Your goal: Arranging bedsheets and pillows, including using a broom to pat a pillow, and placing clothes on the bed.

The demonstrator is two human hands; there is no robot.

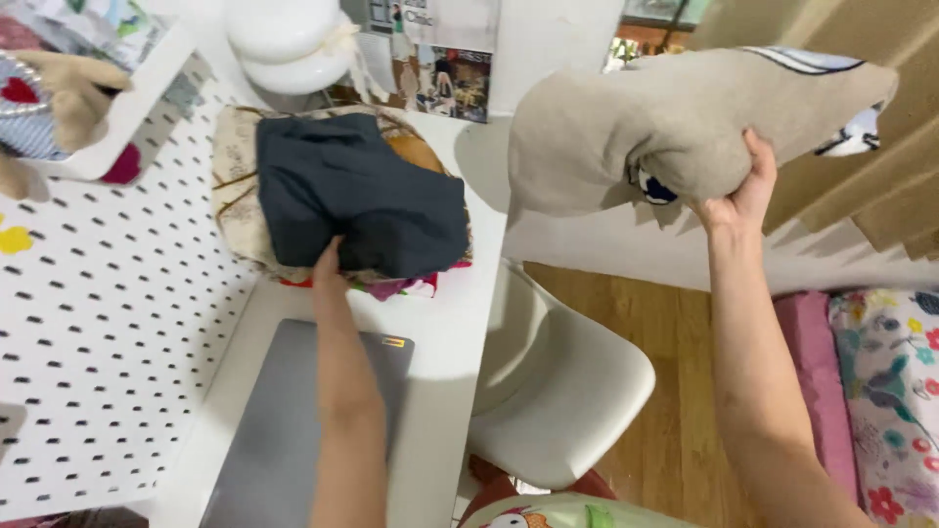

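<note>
pegboard: white panel with dark slots [108, 323], fills left side of frame; small yellow flower shape at its left edge.
shelf: white shelf [127, 108] upper left, plush toy [68, 88] sitting on it, tan with a red heart patch.
laptop: grey, closed [284, 430], lower centre-left on the white worktop [445, 362], left forearm crosses over it.
left hand: [328, 266] centre-left of frame, fingers together and tucked at the lower edge of the dark cloth, touching it; fingertips hidden under the fabric, so cannot tell if it pinches the cloth or only presses on it.
dark cloth: navy folded garment [357, 191], upper centre-left, lying on top of a stack of folded fabrics.
stack: patterned beige cloth [235, 186] under the dark one, bits of red and purple fabric showing at the bottom edge; stack rests on the worktop just above the laptop.
white round object: [289, 39] top centre-left, behind the stack, kind unclear.
chair: pale plastic seat [558, 381], lower centre, just right of the worktop, over wood floor [675, 391].
beige cloth: bunched tan fabric [675, 122], upper right, held up in the air, well apart from the stack; a white-and-blue bit shows at its right end.
right hand: [741, 191] upper right, fingers closed tight around the underside of the beige cloth, arm raised.
curtain: tan pleats [880, 186] far right upper.
bedding: pink and floral [880, 381], lower right corner.
</note>
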